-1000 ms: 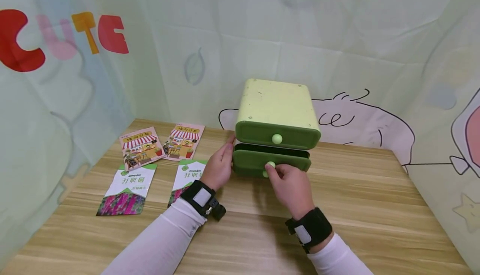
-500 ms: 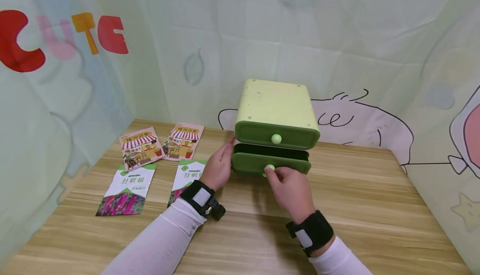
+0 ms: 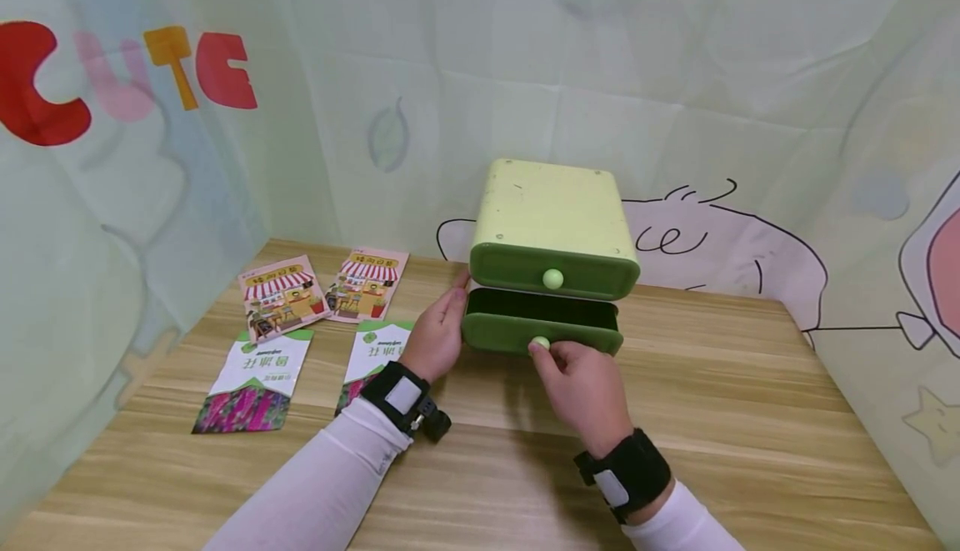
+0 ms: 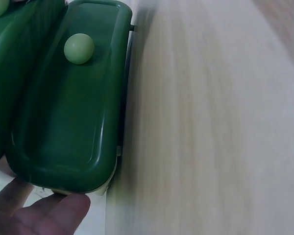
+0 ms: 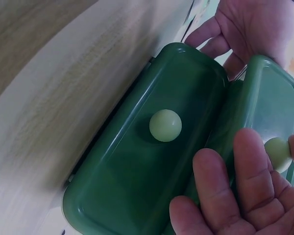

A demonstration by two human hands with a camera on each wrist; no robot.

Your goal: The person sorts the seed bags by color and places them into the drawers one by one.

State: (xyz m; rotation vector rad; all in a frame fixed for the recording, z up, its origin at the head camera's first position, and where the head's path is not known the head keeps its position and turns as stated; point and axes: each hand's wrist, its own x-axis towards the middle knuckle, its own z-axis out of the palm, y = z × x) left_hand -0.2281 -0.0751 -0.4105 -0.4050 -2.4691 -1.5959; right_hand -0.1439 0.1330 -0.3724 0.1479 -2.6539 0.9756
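Note:
A small cream cabinet (image 3: 555, 209) with green drawers stands at the back of the table. My right hand (image 3: 588, 393) pinches the pale green knob (image 5: 278, 154) of a drawer (image 3: 487, 330) that is partly pulled out. Dark space shows inside it behind the front panel. My left hand (image 3: 437, 336) rests along the cabinet's left side, its fingertips (image 4: 73, 205) right at the edge. The top drawer (image 3: 510, 267) is closed. Below the pulled drawer, both wrist views show a closed bottom drawer (image 4: 59, 117) with its own round knob (image 5: 165, 125); the head view hides it.
Two pink packets (image 3: 281, 297) with shop pictures lie on the wooden table (image 3: 720, 401) at the left. In front of them are two white-and-green seed packets (image 3: 251, 380), one partly behind the left hand. A printed cloth (image 3: 525, 84) hangs close behind the cabinet.
The drawer has slid slightly farther out toward me, and more of its dark inside shows. My right hand has moved back with the knob. The left hand has stayed in place.

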